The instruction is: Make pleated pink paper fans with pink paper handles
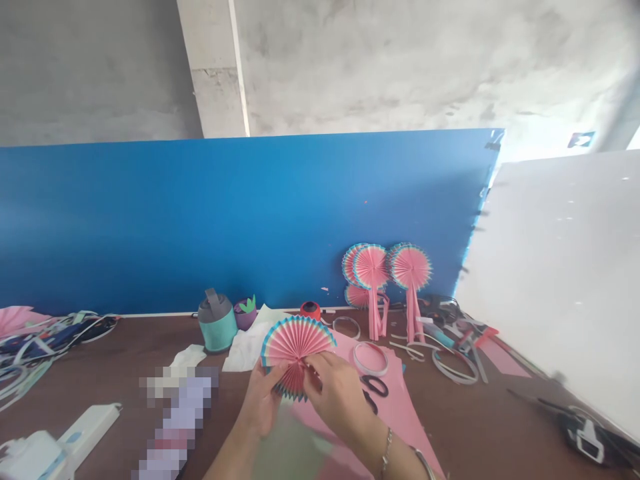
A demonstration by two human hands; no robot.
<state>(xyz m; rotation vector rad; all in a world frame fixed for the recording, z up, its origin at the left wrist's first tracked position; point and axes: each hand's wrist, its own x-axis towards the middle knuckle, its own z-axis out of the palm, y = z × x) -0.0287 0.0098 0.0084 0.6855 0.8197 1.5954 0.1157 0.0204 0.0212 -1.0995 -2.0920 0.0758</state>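
Observation:
A pleated pink paper fan (297,339) with a blue and pale edge is spread nearly into a full round between my hands. My left hand (264,393) grips its lower left side, thumb on the front. At the centre of the folds, the fingers of my right hand (333,387) pinch the paper; the fingertips partly hide that spot. Pink paper sheets (395,413) lie under and right of my hands. Black-handled scissors (376,387) rest on them beside my right hand, partly covered by it. A roll of clear tape (370,359) lies just beyond.
Finished-looking pink paper fans (374,267) with long handles lean against the blue partition (250,220). A teal and grey cup (219,323) and a purple pot (245,312) stand at the back. Left are a white power strip (90,433) and tangled strips (55,340); right, a dark cabled device (585,433).

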